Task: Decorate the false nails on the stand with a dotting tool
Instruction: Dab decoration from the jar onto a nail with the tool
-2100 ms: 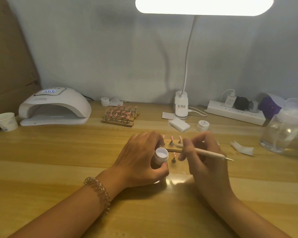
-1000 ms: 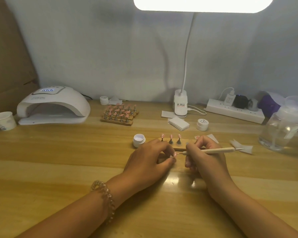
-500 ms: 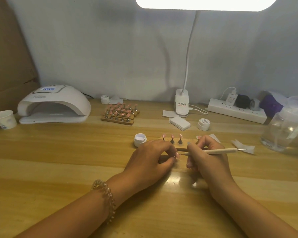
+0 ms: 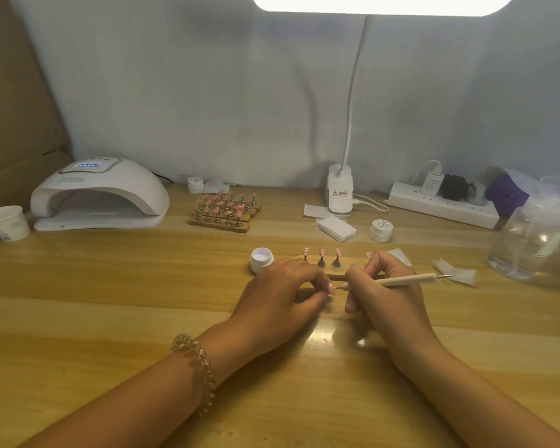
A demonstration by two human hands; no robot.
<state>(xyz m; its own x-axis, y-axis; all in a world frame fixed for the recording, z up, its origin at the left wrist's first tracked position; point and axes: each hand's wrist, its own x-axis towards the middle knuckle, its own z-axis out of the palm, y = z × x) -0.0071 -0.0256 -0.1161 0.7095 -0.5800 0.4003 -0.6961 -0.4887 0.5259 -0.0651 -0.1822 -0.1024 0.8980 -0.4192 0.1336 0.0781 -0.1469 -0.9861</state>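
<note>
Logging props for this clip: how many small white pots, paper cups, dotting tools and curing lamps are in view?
Small white pots: 3 (open pot, right pot, back pot)
Paper cup: 1
Dotting tool: 1
Curing lamp: 1
Total: 6

Both forearms reach forward, converging; left hand [image 4: 282, 299] pinches a small pink false nail [image 4: 331, 287], right hand [image 4: 385, 295] grips a slim cream dotting tool [image 4: 408, 280] pen-style.

The nail lamp [image 4: 101, 192] is showing three blue digits on its display, looking like zeros. Print on the desk lamp base [image 4: 339, 193] and jar lid [image 4: 381, 225] is appearing too small to read.
</note>
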